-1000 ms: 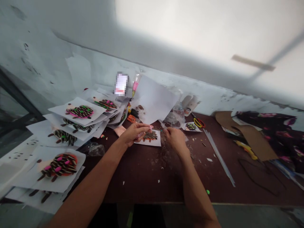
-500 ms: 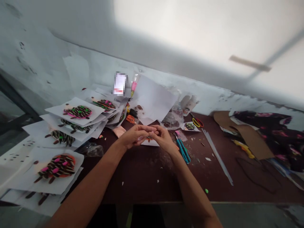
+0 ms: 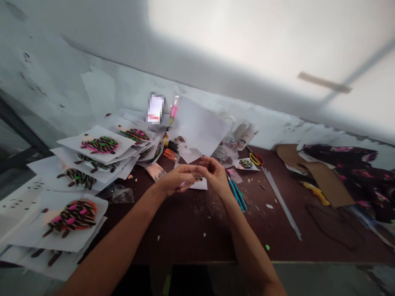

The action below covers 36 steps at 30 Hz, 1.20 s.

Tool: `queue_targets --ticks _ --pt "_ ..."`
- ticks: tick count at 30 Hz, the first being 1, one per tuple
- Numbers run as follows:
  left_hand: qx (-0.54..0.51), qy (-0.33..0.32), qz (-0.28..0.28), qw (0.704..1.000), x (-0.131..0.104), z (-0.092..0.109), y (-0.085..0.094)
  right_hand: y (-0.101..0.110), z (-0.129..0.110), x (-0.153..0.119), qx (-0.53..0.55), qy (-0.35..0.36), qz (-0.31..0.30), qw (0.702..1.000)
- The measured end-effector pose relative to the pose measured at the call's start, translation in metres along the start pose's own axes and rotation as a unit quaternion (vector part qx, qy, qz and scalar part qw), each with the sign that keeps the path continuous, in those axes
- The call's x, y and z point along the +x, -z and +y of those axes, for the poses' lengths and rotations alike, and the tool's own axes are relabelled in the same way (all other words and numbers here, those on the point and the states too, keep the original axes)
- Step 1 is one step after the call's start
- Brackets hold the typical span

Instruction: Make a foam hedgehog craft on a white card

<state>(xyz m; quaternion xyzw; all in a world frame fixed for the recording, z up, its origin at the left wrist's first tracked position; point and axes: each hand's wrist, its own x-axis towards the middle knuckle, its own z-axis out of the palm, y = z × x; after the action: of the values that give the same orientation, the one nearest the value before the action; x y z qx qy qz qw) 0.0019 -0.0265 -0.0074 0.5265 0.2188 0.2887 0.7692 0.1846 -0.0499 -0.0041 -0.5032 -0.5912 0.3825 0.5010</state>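
Observation:
My left hand (image 3: 179, 179) is closed, its index finger stretched towards my right hand and the other fingers curled in. My right hand (image 3: 214, 176) is bent in a pinch, its thumb meeting the left index fingertip. Anything between these fingertips is too small or hidden to name. Under and just behind both hands lies a small white card (image 3: 200, 184), with part of a dark striped shape on it; the hands cover most of it. Teal-handled scissors (image 3: 237, 195) lie just right of my right wrist. A packet of peach-coloured clay (image 3: 155, 172) is beside my left hand.
Stacked white cards with clay hedgehogs (image 3: 100, 144) fill the left side. A white sheet (image 3: 200, 127) leans at the back near a phone (image 3: 155, 108). Clear strips (image 3: 282, 203), yellow-and-red scissors (image 3: 256, 159), a yellow glue gun (image 3: 315, 192) and brown cardboard (image 3: 330, 185) lie to the right.
My hands have drawn slightly apart, uncovering more of the card beneath. The left index finger has straightened towards the right thumb, and the right fingers have lifted.

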Motion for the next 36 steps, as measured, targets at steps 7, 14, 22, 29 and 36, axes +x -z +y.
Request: queue_targets --ticks 7,14,22,29,36 --pt "-0.008 0.007 -0.005 1.000 -0.0010 0.0015 -0.0004 -0.0021 0.0003 -0.0028 -0.031 -0.002 -0.049 0.998" --pt "-0.035 -0.029 0.038 0.998 -0.0009 0.0038 0.0021 0.0016 0.0058 0.0010 0.042 -0.002 -0.027 0.999" --pt "-0.012 -0.022 0.007 1.000 0.0008 0.0000 0.0006 0.0025 0.0055 -0.0004 0.042 0.010 0.002 0.999" --pt "0.007 -0.004 -0.022 1.000 0.0006 -0.0006 0.0000 0.0025 0.0069 -0.0005 0.015 0.009 -0.028 0.999" --pt "-0.015 -0.021 0.015 1.000 0.0005 -0.0001 0.0045 0.0026 0.0074 -0.0002 -0.042 0.024 -0.022 0.999"
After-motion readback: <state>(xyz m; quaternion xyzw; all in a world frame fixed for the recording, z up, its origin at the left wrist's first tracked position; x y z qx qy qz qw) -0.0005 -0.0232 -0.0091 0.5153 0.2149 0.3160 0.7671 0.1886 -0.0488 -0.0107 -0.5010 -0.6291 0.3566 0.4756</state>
